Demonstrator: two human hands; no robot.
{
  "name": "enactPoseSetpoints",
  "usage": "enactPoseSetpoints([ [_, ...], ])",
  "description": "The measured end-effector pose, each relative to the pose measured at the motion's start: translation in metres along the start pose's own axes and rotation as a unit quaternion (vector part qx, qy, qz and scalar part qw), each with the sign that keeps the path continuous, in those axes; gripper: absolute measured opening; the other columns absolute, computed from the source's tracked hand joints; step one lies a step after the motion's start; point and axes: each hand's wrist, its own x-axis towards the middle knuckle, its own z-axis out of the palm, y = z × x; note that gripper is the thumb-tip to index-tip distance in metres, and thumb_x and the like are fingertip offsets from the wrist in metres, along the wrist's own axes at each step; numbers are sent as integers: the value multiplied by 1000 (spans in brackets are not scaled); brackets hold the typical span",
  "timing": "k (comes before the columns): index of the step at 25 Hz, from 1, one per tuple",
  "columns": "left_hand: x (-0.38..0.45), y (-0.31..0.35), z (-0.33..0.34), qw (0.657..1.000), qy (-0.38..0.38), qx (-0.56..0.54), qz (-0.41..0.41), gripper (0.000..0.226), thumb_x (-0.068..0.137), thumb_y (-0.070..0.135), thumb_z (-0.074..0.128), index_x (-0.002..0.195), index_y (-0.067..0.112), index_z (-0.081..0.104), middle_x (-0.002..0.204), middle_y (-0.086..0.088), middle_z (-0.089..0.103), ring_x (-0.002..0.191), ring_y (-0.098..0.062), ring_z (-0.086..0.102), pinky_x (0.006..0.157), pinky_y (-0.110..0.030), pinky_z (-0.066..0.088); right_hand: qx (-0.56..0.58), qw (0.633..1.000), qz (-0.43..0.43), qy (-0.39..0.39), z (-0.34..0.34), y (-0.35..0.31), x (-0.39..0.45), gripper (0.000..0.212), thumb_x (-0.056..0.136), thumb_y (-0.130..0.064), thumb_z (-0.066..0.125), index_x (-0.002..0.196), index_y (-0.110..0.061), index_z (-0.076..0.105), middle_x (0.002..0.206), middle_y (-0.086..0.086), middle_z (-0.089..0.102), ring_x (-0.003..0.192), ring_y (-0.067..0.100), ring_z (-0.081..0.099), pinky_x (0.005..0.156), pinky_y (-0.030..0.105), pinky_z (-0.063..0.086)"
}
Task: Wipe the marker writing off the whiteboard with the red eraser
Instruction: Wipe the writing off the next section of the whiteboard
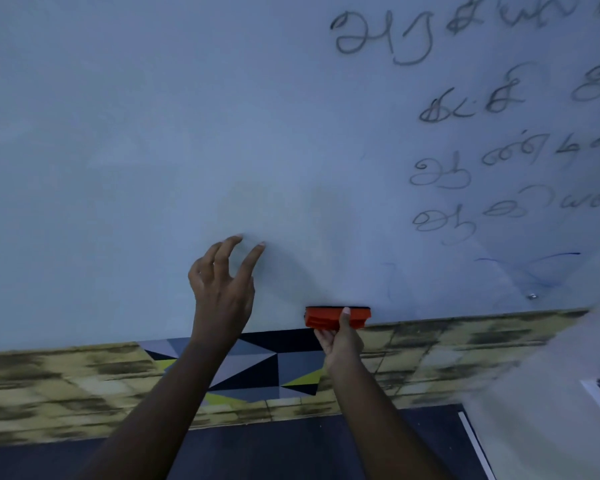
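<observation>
The whiteboard (187, 116) fills most of the view. Dark marker writing (465, 133) in several lines covers its right part, with thin blue strokes (534, 265) lower down. Its left and middle look wiped, with faint smears. My right hand (340, 337) holds the red eraser (333, 317) flat against the board, just above the board's bottom edge. My left hand (222, 285) rests its spread fingertips on the board to the left of the eraser and holds nothing.
Below the board runs a yellowish tiled wall band (49, 382) with a patch of grey, black and yellow triangles (257, 368). A dark floor (291, 445) lies beneath. A white blurred surface (551, 393) juts in at the lower right. A small screw (532, 296) sits in the board.
</observation>
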Motion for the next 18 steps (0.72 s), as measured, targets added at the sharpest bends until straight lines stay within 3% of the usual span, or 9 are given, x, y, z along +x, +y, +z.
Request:
enactPoseSetpoints([
  [6, 9, 6, -1, 999, 12, -44, -6, 65, 92, 5, 74, 153, 17, 56, 156, -16, 43, 142, -37, 42, 104, -58, 39, 6, 985, -158, -69, 62, -33, -83, 41, 90, -34, 79, 121, -8, 72, 111, 16, 76, 100, 29, 76, 81, 42, 65],
  [8, 8, -1, -2, 998, 13, -58, 2, 65, 92, 5, 74, 153, 15, 55, 156, -16, 45, 143, -36, 42, 103, -58, 40, -52, 958, -256, -118, 80, -27, -113, 43, 91, -31, 80, 129, -14, 71, 103, 2, 78, 101, 19, 76, 82, 37, 64],
  [10, 4, -12, -5, 997, 10, -74, -9, 64, 92, 3, 75, 152, 13, 55, 155, -16, 46, 142, -37, 44, 103, -56, 41, -151, 908, -367, -133, 91, -10, -130, 56, 90, -35, 81, 142, -23, 63, 99, -3, 76, 99, 11, 74, 84, 28, 62],
  [12, -4, -28, -10, 996, 3, -85, -27, 63, 92, 1, 74, 151, 13, 56, 154, -16, 47, 140, -39, 47, 103, -55, 41, -210, 862, -446, -115, 91, 5, -127, 66, 89, -39, 81, 148, -29, 53, 105, -2, 74, 100, 6, 71, 85, 19, 57],
  [14, -11, -54, -17, 995, -3, -88, -45, 62, 92, 0, 73, 151, 13, 56, 152, -17, 47, 139, -40, 47, 102, -56, 41, -220, 845, -480, -81, 85, 7, -111, 70, 88, -39, 81, 150, -25, 51, 109, -2, 73, 102, 4, 69, 86, 16, 56],
  [16, -18, -84, -26, 994, -2, -83, -75, 64, 93, 0, 73, 152, 13, 55, 151, -18, 45, 138, -41, 45, 100, -59, 42, -222, 857, -464, -34, 70, 5, -88, 67, 88, -40, 81, 147, -20, 57, 109, 0, 73, 100, 8, 70, 85, 21, 58],
  [18, -26, -111, -32, 992, 0, -77, -101, 67, 92, -2, 73, 154, 13, 52, 150, -18, 43, 136, -43, 43, 96, -61, 44, -225, 882, -413, 44, 50, 12, -57, 58, 90, -44, 78, 139, -19, 63, 108, 2, 72, 97, 17, 71, 88, 38, 62],
])
